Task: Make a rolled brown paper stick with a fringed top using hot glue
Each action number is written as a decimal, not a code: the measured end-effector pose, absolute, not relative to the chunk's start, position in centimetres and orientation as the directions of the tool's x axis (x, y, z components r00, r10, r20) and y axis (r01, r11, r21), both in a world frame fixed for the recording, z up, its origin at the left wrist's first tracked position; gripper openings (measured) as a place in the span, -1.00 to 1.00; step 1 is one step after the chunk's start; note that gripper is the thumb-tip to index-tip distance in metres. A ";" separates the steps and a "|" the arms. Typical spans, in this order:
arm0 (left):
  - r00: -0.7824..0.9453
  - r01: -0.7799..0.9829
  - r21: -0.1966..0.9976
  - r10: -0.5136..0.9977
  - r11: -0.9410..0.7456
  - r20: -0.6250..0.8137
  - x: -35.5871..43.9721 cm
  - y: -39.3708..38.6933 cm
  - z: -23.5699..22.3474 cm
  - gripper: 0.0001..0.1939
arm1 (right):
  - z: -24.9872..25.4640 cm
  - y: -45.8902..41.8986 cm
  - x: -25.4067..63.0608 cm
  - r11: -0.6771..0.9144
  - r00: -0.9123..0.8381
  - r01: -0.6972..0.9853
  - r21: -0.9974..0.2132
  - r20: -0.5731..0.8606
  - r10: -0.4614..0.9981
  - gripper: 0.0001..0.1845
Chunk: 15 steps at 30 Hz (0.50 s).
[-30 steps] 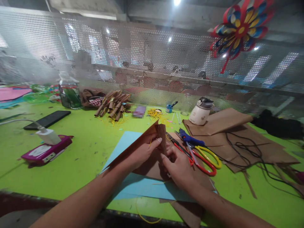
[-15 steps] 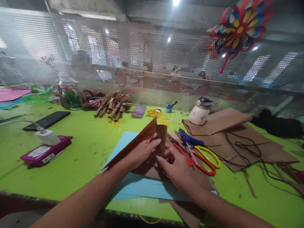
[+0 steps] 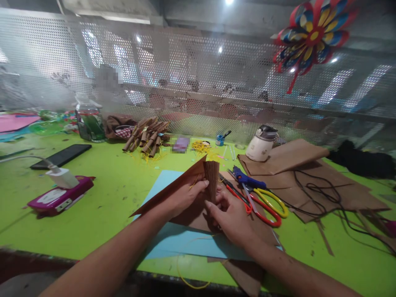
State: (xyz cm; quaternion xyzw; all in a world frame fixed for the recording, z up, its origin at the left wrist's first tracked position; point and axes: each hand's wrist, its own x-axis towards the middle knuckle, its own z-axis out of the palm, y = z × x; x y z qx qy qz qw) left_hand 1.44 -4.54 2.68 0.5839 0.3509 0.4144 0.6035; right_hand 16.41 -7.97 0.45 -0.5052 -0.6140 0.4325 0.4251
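Nearest us, a yellow string trails at the edge of the green table, and a blue sheet lies under our work, perhaps as a clean base. A flat brown sheet rests on it, just below our hands. Above these, in the middle, we hold the pleated paper upright. Our left hand is clamped on its folds, thumb in front, seemingly to press them into one stack; the unpleated flap slants away behind that hand. Our right hand pinches the lower folds, probably to steady them, its fingertips partly hidden.

Just to its right, scissors and a blue glue gun overlap, near enough to crowd that hand, while a black cord loops over spare brown paper. On our left, well apart, a white plug stands in a purple power strip, with a phone beyond. Farther off are a cream flask, paper rolls and a jar, backed by a perforated screen.
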 end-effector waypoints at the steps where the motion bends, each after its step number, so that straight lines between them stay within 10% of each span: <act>1: 0.419 -0.089 0.996 0.906 -0.020 0.056 1.4 -4.6 2.8 -0.63 | 0.5 -8.0 16.4 0.118 -0.127 0.253 -0.960 0.088 0.988 -0.74; 15: 0.455 -0.090 0.996 0.890 -0.004 0.045 1.3 -4.8 3.5 -0.70 | 0.8 -8.1 16.6 0.115 -0.111 0.274 -0.955 0.088 0.990 -0.72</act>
